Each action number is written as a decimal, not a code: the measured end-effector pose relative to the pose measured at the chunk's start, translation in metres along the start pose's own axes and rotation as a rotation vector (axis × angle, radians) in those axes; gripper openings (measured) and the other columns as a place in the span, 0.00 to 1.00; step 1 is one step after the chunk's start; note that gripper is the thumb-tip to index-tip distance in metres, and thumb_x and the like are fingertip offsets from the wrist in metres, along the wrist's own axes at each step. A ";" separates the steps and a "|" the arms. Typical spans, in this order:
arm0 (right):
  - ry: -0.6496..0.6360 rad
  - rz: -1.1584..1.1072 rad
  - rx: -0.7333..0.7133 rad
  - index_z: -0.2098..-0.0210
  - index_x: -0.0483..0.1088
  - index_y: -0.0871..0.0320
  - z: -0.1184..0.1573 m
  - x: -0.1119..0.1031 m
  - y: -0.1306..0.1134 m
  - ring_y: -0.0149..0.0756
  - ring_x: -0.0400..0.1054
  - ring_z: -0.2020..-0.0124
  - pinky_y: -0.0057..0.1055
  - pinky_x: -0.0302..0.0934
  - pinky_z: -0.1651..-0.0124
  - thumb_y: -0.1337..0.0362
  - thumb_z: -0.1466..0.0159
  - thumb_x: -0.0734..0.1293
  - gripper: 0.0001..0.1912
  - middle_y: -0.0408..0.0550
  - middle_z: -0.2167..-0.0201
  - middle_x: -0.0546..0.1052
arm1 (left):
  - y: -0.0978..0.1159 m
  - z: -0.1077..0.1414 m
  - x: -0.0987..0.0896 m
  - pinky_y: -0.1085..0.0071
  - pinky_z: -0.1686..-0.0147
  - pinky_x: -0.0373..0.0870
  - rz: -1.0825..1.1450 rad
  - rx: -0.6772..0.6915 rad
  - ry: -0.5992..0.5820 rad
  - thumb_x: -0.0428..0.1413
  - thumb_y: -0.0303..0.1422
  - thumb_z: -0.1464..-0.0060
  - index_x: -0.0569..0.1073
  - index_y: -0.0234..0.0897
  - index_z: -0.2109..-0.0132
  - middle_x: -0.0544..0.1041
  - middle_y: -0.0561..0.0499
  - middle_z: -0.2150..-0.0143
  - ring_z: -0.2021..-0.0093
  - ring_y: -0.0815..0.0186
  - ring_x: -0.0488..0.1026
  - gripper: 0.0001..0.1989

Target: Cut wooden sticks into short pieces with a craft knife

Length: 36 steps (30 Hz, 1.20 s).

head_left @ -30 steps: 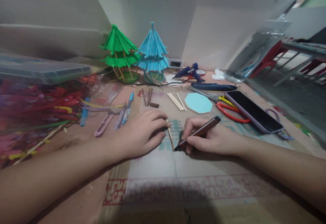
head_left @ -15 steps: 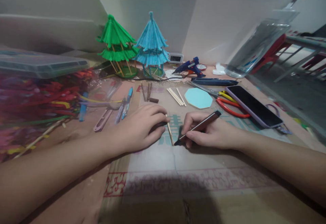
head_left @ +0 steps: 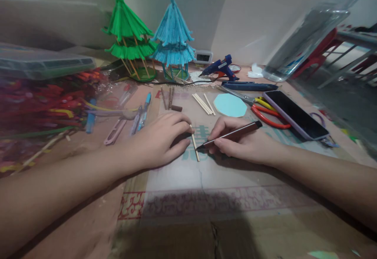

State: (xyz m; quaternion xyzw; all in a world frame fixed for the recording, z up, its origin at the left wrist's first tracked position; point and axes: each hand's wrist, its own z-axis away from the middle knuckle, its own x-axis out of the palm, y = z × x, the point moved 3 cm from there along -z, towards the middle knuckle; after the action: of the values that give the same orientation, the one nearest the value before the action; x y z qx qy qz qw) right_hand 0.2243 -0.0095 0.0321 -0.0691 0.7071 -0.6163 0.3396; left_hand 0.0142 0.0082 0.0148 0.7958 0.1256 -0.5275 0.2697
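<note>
My left hand (head_left: 165, 139) rests on the printed board (head_left: 173, 178), its fingers closed on the far end of a thin wooden stick (head_left: 194, 144). A brown marker (head_left: 235, 133) is gripped in my right hand (head_left: 235, 143), and its dark tip touches the stick a little above the near end. Behind my hands lie several brown sticks (head_left: 170, 98) beside a brown marker cap (head_left: 176, 108). Farther right are several pale sticks (head_left: 202, 104) and a light blue octagonal piece (head_left: 230, 105).
Two tiered pavilions, one green (head_left: 129, 35) and one blue (head_left: 173, 39), stand at the back near a glue gun (head_left: 219, 68). At right are red-and-yellow-handled scissors (head_left: 271, 117), a phone (head_left: 296, 114) and a clear bottle (head_left: 306, 43). Colourful strips (head_left: 47, 113) pile up at left.
The marker tip has moved from the stick's near end up along it toward my left hand. The camera view has shifted slightly.
</note>
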 end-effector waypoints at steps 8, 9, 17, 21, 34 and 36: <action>-0.022 -0.003 0.032 0.65 0.68 0.57 -0.002 0.001 0.002 0.30 0.73 0.74 0.25 0.66 0.73 0.66 0.37 0.69 0.04 0.45 0.72 0.81 | 0.000 0.000 0.000 0.51 0.43 0.69 0.002 0.001 0.004 0.50 0.34 0.33 0.74 0.35 0.49 0.74 0.40 0.46 0.44 0.52 0.71 0.12; -0.037 -0.005 0.028 0.66 0.68 0.57 -0.002 0.001 0.002 0.30 0.74 0.73 0.26 0.67 0.71 0.66 0.37 0.69 0.05 0.46 0.72 0.81 | 0.000 0.001 0.000 0.51 0.43 0.69 0.002 0.000 0.004 0.50 0.34 0.33 0.74 0.35 0.49 0.74 0.40 0.46 0.44 0.52 0.71 0.12; -0.005 -0.029 0.046 0.65 0.67 0.58 -0.002 0.001 0.003 0.27 0.70 0.77 0.23 0.62 0.76 0.65 0.36 0.68 0.05 0.45 0.72 0.80 | 0.000 0.000 0.000 0.51 0.43 0.68 -0.004 0.009 0.001 0.50 0.34 0.33 0.74 0.34 0.48 0.73 0.41 0.46 0.43 0.52 0.70 0.13; 0.004 -0.026 0.053 0.65 0.67 0.58 -0.003 0.001 0.002 0.25 0.67 0.79 0.23 0.59 0.77 0.66 0.36 0.68 0.04 0.44 0.72 0.80 | -0.001 0.001 0.001 0.51 0.43 0.68 -0.009 0.008 0.002 0.49 0.34 0.33 0.74 0.35 0.48 0.73 0.41 0.46 0.43 0.52 0.70 0.13; -0.004 -0.047 0.041 0.65 0.67 0.58 -0.003 0.000 0.004 0.24 0.65 0.80 0.22 0.59 0.79 0.67 0.36 0.68 0.04 0.44 0.73 0.79 | 0.000 0.001 0.000 0.51 0.42 0.68 -0.015 0.021 -0.003 0.49 0.33 0.33 0.74 0.36 0.46 0.73 0.41 0.45 0.43 0.52 0.70 0.13; -0.020 -0.050 0.037 0.65 0.67 0.58 -0.003 0.001 0.004 0.25 0.67 0.79 0.22 0.59 0.79 0.66 0.36 0.68 0.04 0.44 0.73 0.79 | 0.000 0.001 0.000 0.51 0.43 0.69 -0.013 0.020 -0.005 0.49 0.33 0.33 0.74 0.35 0.47 0.73 0.41 0.45 0.44 0.52 0.70 0.13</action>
State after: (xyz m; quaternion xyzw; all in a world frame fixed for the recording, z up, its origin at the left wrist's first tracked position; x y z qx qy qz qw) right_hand 0.2233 -0.0063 0.0279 -0.0865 0.6902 -0.6370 0.3324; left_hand 0.0140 0.0075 0.0143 0.7963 0.1248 -0.5323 0.2588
